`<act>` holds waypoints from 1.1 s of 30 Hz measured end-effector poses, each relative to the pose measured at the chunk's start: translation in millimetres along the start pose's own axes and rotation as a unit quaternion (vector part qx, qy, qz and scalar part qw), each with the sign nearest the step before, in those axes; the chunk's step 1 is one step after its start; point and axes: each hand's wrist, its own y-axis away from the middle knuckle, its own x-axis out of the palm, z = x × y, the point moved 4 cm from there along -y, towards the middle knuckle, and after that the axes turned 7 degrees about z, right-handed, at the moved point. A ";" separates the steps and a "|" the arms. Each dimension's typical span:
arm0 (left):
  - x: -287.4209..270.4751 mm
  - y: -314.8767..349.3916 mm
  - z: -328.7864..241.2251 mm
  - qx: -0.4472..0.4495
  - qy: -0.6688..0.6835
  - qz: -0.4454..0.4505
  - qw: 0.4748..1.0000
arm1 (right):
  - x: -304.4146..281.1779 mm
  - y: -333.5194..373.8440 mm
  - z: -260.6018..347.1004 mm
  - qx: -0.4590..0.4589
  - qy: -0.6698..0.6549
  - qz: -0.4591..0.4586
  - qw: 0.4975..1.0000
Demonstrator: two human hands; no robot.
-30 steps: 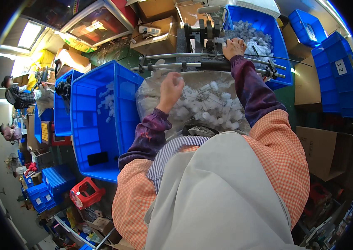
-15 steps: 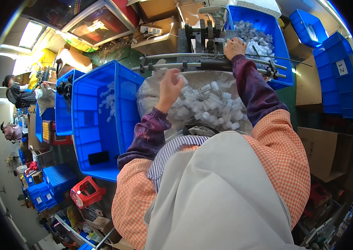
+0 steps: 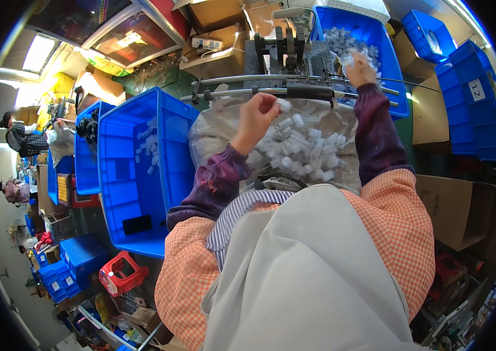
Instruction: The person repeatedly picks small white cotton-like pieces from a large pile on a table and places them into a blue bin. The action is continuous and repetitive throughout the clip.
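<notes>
My left hand (image 3: 255,120) pinches a small white plastic cylinder (image 3: 283,105) between thumb and fingertips, just below the padded bar of the machine. Beneath it a translucent plastic sheet (image 3: 207,131) in my lap bears a heap of white plastic cylinders (image 3: 303,153), with thin metal pins or wires among them. Reaching to the far right, my right hand (image 3: 360,70) is smeared by motion at the near edge of a blue bin (image 3: 393,70) of similar white pieces. Its fingers cannot be made out.
Ahead stands a small bench machine (image 3: 286,55) with long horizontal metal rods (image 3: 236,80) across its front. To my left is a large blue bin (image 3: 131,205) with some white pieces and a dark flat object inside. Cardboard boxes (image 3: 450,205) and a red stool (image 3: 122,273) stand around me.
My right hand has left the machine and moved right toward the blue bin. My left hand has moved right and up, and a white cylinder now shows in its fingertips.
</notes>
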 end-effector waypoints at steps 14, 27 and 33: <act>-36.7 16.2 65.7 -0.112 -0.562 0.047 0.818 | 65.0 -14.4 50.2 -0.090 0.021 -0.004 0.996; -44.1 26.3 90.8 -0.113 -0.500 0.057 0.857 | 85.2 -28.5 49.1 -0.046 0.106 0.045 0.992; -50.0 27.8 92.5 -0.076 -0.461 0.033 0.883 | 86.9 -27.2 46.5 -0.080 0.067 0.033 0.994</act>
